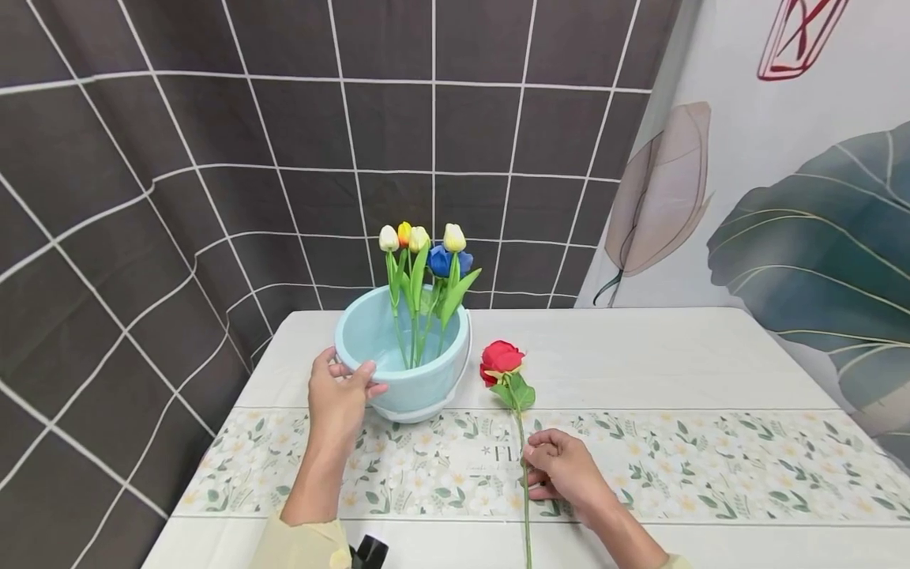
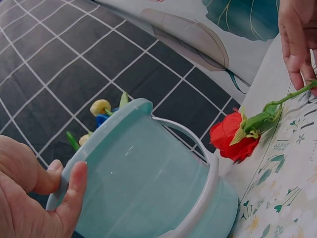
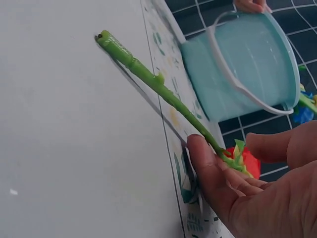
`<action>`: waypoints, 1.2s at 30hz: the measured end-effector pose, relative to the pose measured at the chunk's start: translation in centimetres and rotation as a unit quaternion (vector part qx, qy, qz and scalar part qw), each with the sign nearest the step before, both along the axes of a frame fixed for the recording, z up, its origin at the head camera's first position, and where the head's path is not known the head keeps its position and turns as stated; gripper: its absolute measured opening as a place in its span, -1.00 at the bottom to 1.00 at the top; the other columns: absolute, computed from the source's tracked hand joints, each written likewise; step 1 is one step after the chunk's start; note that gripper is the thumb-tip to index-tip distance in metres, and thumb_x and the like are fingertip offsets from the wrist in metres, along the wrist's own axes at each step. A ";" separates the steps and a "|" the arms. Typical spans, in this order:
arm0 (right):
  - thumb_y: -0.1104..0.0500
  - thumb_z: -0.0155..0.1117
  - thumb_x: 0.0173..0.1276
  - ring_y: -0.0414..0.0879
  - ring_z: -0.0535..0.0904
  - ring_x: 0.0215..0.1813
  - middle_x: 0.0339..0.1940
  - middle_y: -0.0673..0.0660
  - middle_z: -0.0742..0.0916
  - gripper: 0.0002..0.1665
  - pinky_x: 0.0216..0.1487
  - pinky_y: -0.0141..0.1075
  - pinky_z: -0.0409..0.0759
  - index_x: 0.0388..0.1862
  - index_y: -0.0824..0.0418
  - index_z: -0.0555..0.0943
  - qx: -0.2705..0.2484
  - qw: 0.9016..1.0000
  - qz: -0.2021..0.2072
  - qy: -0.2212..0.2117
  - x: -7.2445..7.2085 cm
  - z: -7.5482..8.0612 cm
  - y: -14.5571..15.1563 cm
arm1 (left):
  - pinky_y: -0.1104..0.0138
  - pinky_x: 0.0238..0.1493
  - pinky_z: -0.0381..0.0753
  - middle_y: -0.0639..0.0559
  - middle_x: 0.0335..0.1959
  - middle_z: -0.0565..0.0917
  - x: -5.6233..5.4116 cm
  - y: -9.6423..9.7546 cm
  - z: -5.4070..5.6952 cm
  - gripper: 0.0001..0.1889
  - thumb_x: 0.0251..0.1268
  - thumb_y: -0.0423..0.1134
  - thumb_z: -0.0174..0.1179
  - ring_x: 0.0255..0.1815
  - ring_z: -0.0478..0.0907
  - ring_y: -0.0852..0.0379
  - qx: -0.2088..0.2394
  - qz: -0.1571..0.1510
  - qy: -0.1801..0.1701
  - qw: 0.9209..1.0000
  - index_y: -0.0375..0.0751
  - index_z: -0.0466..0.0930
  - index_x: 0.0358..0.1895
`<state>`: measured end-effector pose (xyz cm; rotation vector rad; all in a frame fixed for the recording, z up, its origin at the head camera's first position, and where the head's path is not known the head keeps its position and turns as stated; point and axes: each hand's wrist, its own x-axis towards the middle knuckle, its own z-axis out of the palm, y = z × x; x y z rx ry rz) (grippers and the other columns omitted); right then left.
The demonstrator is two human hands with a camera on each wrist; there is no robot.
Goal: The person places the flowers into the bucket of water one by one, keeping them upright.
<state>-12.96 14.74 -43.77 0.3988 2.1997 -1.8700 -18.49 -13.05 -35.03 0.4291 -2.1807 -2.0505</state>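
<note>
A light blue bucket (image 1: 419,391) with a white handle (image 2: 198,198) stands on the table. At its near left rim, my left hand (image 1: 340,399) pinches the wall between thumb and fingers. Inside stand white and yellow tulips (image 1: 454,239), an orange-yellow tulip (image 1: 404,234) and a blue flower (image 1: 449,261), leaning toward the back right. A red rose (image 1: 501,359) lies right of the bucket, its green stem (image 3: 171,96) running toward the table's near side. My right hand (image 1: 565,470) is at the stem, fingers against it, with the thumb apart from it in the right wrist view.
A floral printed band (image 1: 682,466) crosses the white table (image 1: 640,356). Behind the table hangs a dark cloth with white grid lines (image 1: 391,126); a leaf-patterned curtain (image 1: 817,261) hangs at the right. A small black object (image 1: 370,552) shows by the left sleeve.
</note>
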 end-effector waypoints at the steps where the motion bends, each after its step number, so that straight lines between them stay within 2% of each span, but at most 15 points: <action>1: 0.28 0.18 0.40 -0.04 0.59 -0.42 -0.35 0.19 0.66 -0.65 -0.46 -0.17 0.79 0.07 0.46 0.44 -0.001 1.000 0.004 0.003 0.0 -0.1 0.0 | 0.48 -0.16 0.76 -0.19 0.02 0.26 0.0 0.0 0.0 -0.26 0.44 -0.36 0.06 -0.36 0.65 0.22 0.000 0.000 0.002 1.000 -0.22 -0.17 0.53; 8: 0.46 0.31 0.20 -0.06 0.62 -0.43 -0.37 0.19 0.66 -0.54 -0.50 -0.18 0.78 0.08 0.47 0.44 0.006 1.000 0.009 0.011 -0.1 -0.3 -0.4 | 0.47 -0.17 0.77 -0.19 0.01 0.27 0.0 0.1 0.0 -0.27 0.44 -0.36 0.06 -0.37 0.66 0.22 -0.004 0.000 0.005 1.000 -0.23 -0.16 0.53; 16: 0.53 0.30 0.15 -0.07 0.62 -0.42 -0.43 0.12 0.60 -0.50 -0.52 -0.22 0.77 0.09 0.50 0.42 -0.003 1.000 0.019 0.016 -0.1 -0.3 -0.5 | 0.47 -0.18 0.77 -0.19 -0.01 0.27 0.0 0.1 0.0 -0.28 0.43 -0.38 0.06 -0.38 0.66 0.22 -0.002 0.000 0.011 1.000 -0.25 -0.14 0.52; 25: 0.56 0.30 0.12 0.01 0.66 -0.44 -0.42 0.17 0.66 -0.48 -0.57 -0.21 0.76 0.09 0.47 0.43 -0.006 0.999 -0.023 0.021 -0.3 -0.5 -0.3 | 0.48 -0.19 0.77 -0.19 0.00 0.28 0.1 0.0 -0.1 -0.28 0.44 -0.36 0.05 -0.38 0.67 0.22 -0.011 -0.001 0.010 1.000 -0.25 -0.15 0.52; 31: 0.56 0.28 0.13 0.02 0.67 -0.43 -0.39 0.22 0.67 -0.47 -0.60 -0.24 0.75 0.11 0.42 0.45 -0.020 0.998 -0.051 0.029 -0.3 0.1 -0.1 | 0.48 -0.17 0.77 -0.20 0.01 0.27 0.1 0.0 -0.1 -0.28 0.44 -0.36 0.05 -0.37 0.66 0.22 -0.007 0.000 0.011 1.000 -0.25 -0.15 0.52; 36: 0.54 0.25 0.20 0.01 0.66 -0.41 -0.31 0.26 0.68 -0.48 -0.52 -0.19 0.78 0.16 0.37 0.43 -0.029 0.997 -0.063 0.037 -0.2 0.8 0.2 | 0.48 -0.17 0.76 -0.20 0.01 0.27 0.1 0.0 -0.1 -0.27 0.44 -0.36 0.05 -0.37 0.65 0.23 -0.009 -0.001 0.011 1.000 -0.25 -0.16 0.53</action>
